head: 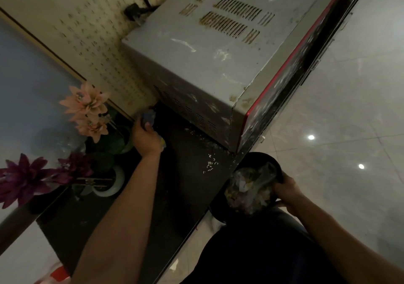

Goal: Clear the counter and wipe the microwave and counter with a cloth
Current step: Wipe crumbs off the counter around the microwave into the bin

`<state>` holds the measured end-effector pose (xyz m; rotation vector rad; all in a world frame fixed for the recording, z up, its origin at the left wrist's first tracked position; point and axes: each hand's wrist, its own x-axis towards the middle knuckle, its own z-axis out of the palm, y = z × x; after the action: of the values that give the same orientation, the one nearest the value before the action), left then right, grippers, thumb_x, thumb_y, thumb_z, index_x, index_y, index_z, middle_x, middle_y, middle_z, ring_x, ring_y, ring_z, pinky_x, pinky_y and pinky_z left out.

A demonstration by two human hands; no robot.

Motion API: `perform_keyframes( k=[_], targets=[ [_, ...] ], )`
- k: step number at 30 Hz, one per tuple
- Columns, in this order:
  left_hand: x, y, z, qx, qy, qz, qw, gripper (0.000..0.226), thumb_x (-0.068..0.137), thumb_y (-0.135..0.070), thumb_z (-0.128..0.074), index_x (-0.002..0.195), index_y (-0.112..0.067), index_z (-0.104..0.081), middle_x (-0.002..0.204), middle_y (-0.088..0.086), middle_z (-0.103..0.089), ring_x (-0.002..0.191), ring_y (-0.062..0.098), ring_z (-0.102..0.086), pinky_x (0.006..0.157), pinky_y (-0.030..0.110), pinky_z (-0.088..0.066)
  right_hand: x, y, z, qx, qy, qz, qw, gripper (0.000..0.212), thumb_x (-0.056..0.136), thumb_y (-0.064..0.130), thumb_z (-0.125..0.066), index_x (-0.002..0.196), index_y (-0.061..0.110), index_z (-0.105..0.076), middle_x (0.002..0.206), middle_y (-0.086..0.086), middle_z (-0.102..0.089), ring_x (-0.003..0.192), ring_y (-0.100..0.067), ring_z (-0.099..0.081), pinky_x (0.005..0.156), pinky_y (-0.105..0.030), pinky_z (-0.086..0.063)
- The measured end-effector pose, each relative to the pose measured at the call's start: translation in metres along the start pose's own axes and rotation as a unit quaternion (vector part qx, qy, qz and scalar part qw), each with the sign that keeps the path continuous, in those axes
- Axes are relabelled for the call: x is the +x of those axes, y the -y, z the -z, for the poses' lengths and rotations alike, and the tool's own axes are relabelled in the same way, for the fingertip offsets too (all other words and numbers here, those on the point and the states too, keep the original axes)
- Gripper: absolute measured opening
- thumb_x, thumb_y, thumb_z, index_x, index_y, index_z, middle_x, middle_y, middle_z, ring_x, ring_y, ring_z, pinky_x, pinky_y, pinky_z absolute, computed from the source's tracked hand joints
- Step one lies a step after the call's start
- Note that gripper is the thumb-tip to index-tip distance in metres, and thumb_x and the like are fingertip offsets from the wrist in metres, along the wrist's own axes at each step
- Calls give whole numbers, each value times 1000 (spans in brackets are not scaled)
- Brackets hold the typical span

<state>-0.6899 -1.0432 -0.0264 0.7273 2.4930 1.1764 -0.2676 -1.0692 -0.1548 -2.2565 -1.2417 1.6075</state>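
A grey microwave (209, 61) with a red-trimmed door stands on the dark counter (175, 187), its top smeared with white marks. My left hand (145, 137) reaches to the back of the counter beside the microwave's vented side and is closed on a bluish cloth (148, 117). Small white crumbs (211, 163) lie scattered on the counter near the microwave's front corner. My right hand (286, 191) holds the rim of a black bin (258, 161) full of scraps and crumpled plastic, just below the counter's front edge.
Pink artificial flowers (87, 106) and purple ones (26, 176) in pots stand left of my arm. A pale round pot (113, 185) sits by them. A perforated wall panel (91, 43) and a black plug with cable (135, 10) are behind. Tiled floor (338, 130) lies right.
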Motion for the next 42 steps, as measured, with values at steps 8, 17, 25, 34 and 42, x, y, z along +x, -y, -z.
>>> perform_keyframes(
  k=[8, 17, 25, 34, 42],
  targets=[
    [14, 5, -17, 116, 197, -71, 971, 41, 105, -15, -44, 144, -20, -56, 140, 14, -61, 128, 31, -57, 102, 27, -43, -25, 19, 0, 14, -15, 13, 1000, 63, 59, 27, -54, 122, 32, -59, 105, -12, -71, 96, -37, -69, 78, -57, -59],
    [-23, 8, -34, 159, 311, -138, 927, 44, 89, -53, -35, 128, -52, -53, 119, 3, -67, 113, 22, -63, 98, 47, -54, -34, 24, 1, 38, -8, 1, 999, 62, 58, 22, -52, 119, 31, -59, 102, -12, -70, 89, -39, -70, 65, -56, -61],
    [-53, -2, -34, 138, 397, -140, 896, 28, 94, -49, -43, 115, -57, -59, 113, 7, -62, 99, 25, -67, 96, 46, -56, -28, 18, 0, 15, -16, 11, 1000, 55, 56, 27, -53, 109, 38, -58, 106, -11, -71, 95, -38, -69, 78, -58, -58],
    [-100, -8, -36, 104, 427, -162, 883, 29, 101, -32, -48, 116, -52, -63, 117, -1, -61, 109, 16, -61, 101, 41, -51, -47, 30, 4, 38, -6, -2, 999, 63, 61, 23, -52, 123, 30, -57, 104, -13, -69, 94, -39, -68, 73, -57, -60],
    [-190, -10, -45, 87, 393, -183, 897, 29, 104, -27, -48, 125, -39, -64, 116, -4, -49, 106, 16, -60, 97, 32, -49, -35, 19, 0, 30, -8, -11, 999, 62, 59, 29, -59, 121, 31, -57, 106, -13, -70, 93, -40, -69, 75, -56, -60]
  ],
)
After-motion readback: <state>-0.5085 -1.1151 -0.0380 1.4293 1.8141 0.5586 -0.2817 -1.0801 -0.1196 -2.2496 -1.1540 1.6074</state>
